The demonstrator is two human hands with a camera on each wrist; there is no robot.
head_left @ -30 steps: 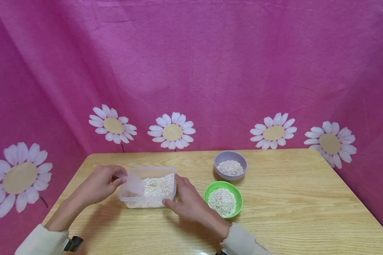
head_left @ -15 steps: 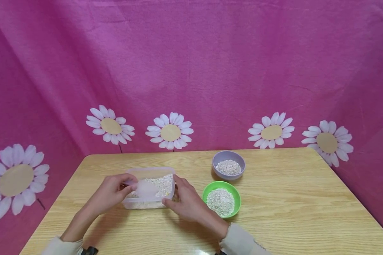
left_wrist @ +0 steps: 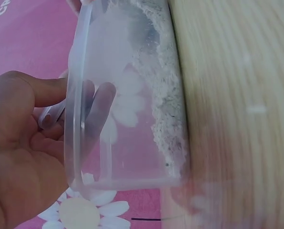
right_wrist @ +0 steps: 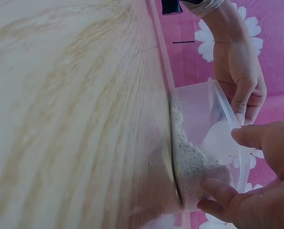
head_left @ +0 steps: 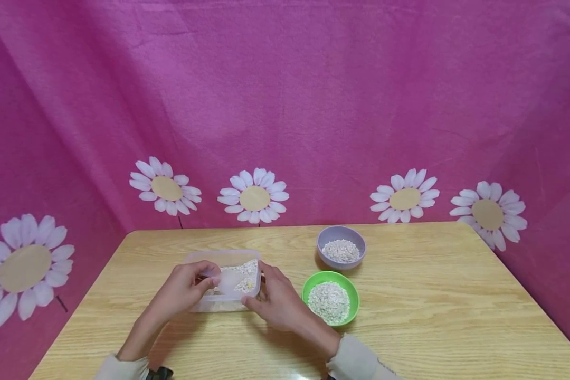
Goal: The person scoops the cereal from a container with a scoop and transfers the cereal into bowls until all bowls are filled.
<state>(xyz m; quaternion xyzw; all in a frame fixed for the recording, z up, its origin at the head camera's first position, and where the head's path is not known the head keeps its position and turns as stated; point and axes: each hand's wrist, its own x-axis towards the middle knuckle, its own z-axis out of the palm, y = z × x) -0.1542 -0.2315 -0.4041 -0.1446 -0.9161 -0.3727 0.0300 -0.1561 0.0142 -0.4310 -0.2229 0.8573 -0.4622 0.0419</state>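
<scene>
My left hand (head_left: 187,285) pinches the handle of a translucent plastic scoop (head_left: 229,279), whose bowl reaches down into the oats (head_left: 247,285). The oats lie in a rectangular translucent plastic container (head_left: 218,306) on the table, heaped higher toward its right end. At that right end my right hand (head_left: 280,301) grips the container, thumb at the near corner and fingers along the side. In the left wrist view the scoop's handle end (left_wrist: 49,119) pokes out by the left palm, and the container wall (left_wrist: 127,162) blurs the fingertips behind it.
Right of the container stands a green bowl (head_left: 356,306) of oats, close by my right forearm. Behind it is a purple bowl (head_left: 322,245), also holding oats. The wooden table (head_left: 432,295) meets a pink flowered curtain (head_left: 313,105) at its back edge.
My left hand has moved rightward and slightly down from the container's left end, bringing the scoop deeper along the oats. The right hand keeps its hold.
</scene>
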